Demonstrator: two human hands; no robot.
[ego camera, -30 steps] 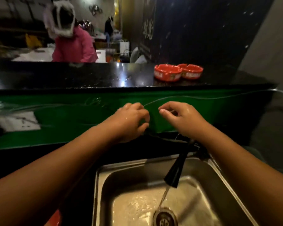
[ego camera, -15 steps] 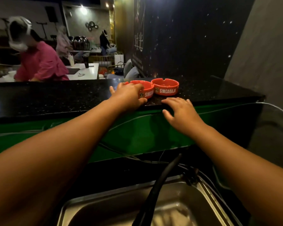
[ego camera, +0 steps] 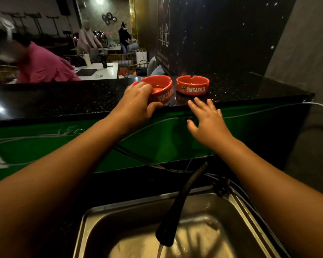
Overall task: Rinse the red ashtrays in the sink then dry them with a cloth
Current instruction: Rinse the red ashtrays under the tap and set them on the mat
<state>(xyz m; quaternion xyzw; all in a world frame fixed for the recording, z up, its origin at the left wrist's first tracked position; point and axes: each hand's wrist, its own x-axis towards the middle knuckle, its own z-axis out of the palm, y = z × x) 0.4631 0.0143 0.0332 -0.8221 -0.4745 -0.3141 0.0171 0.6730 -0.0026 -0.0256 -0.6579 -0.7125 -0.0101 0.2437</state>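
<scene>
Head view: at the near edge of a black speckled tabletop (ego camera: 63, 101), toward its right end, a person's left hand (ego camera: 138, 103) grips the left ashtray (ego camera: 161, 90). The fingers (ego camera: 146, 88) curl over the rim into the bowl and the thumb presses the lettered outer wall, so the red dish sits pinched and appears tipped off the flat. The right ashtray (ego camera: 192, 85) stands level just beside it, the two apart by a narrow gap, and nothing touches it. The right hand (ego camera: 207, 120) hovers at the tabletop's near edge, palm down, its fingers (ego camera: 199, 103) spread and holding nothing. That second dish lies straight beyond those fingertips, farther in from the edge, near but clear of them. Of the two hands the right is plainly the nearer to it, and being round, the dish offers no long axis to line up with. Below the green front panel (ego camera: 82, 146), on the person's side, a steel sink (ego camera: 86, 220) waits with water (ego camera: 159, 252) running from a dark spout (ego camera: 175, 211). By the look of it, the coming move turns on the drop from edge to basin: each dish must come back toward the person and down under the stream. No cloth is in view.
</scene>
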